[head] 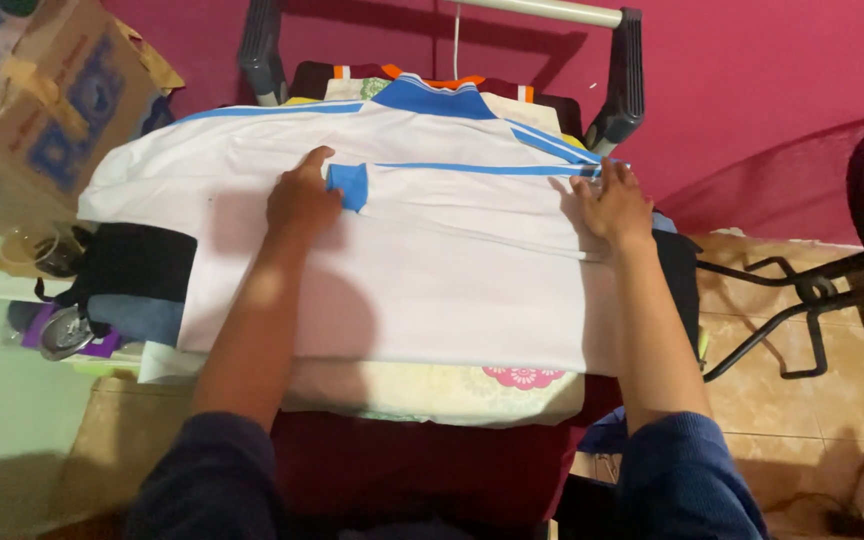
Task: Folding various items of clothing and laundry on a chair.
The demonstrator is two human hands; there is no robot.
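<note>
White cotton-like cloth fills the middle of what we see: a white polo shirt (422,270) with blue stripes and a blue collar lies spread flat on a padded board whose floral cover (452,392) shows below the shirt's lower edge. We have both hands down on the shirt. Our left hand (302,198) rests palm down near the middle of the chest, fingers loosely together and the thumb stretched up toward the blue stripe, touching the small blue placket patch (348,186) just beside it. Our right hand (612,205) lies flat at the shirt's right side, fingers spread and pointing up toward the stripe, pressing the fabric near a fold line; neither hand pinches or grips anything. Both forearms are bare, with dark blue sleeves pushed up. Beyond the collar we see a stack of other folded garments (352,82) under a metal bar with grey hand grips (620,70). To the left stands a cardboard box (47,110), and below it dark and grey folded clothes (137,275) touch the shirt's left sleeve. A black metal stand (792,300) sits on the tiled floor to the right, against a magenta wall (752,80).
</note>
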